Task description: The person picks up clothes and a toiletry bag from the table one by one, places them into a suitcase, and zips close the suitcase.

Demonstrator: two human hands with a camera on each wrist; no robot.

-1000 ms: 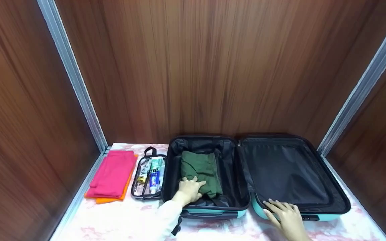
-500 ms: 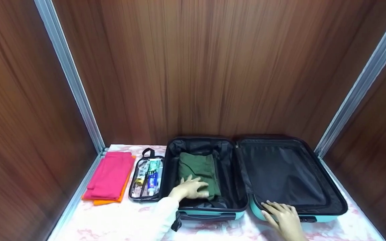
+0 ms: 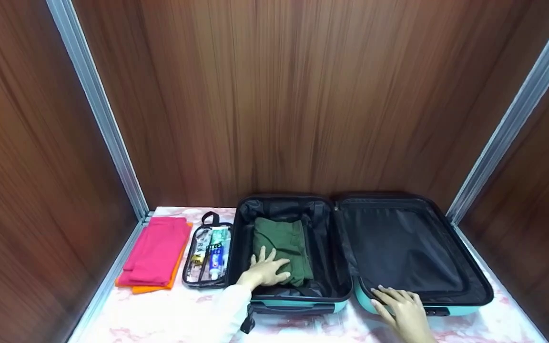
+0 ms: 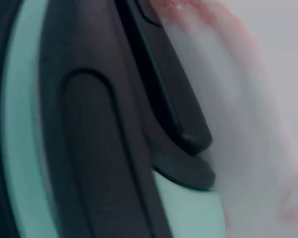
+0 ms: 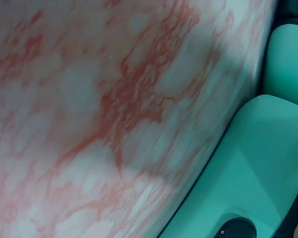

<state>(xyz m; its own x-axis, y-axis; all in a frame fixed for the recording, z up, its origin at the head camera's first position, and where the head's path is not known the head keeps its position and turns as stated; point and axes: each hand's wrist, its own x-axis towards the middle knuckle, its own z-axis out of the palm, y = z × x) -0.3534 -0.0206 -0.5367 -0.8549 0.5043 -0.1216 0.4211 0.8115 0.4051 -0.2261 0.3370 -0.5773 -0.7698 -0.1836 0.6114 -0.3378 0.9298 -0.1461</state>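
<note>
A mint-green suitcase lies spread flat, with a black-lined left half (image 3: 321, 252) and a black-lined lid half (image 3: 410, 247). Inside the left half is a folded dark green garment (image 3: 279, 236). My left hand (image 3: 266, 272) rests on the garment's near left part, fingers spread. Over the lid half's near left corner lies my right hand (image 3: 404, 312), fingertips on the rim and thumb along the outside. The left wrist view has the suitcase's dark side handle (image 4: 164, 89) but no hand. In the right wrist view, the mint shell (image 5: 248, 158) appears, with a sliver of skin at the edge.
Folded pink cloth (image 3: 157, 247) lies over orange cloth (image 3: 153, 288) at far left. Beside the suitcase is a clear toiletry pouch (image 3: 205, 281) with tubes inside. Everything is on a pink-marbled tabletop (image 3: 136, 319) enclosed by wood-grain panels (image 3: 284, 95).
My left hand has lifted a little from the garment, shifted, and come back down with fingers spread wider. My right hand stays on the lid's rim. The head view has shifted slightly.
</note>
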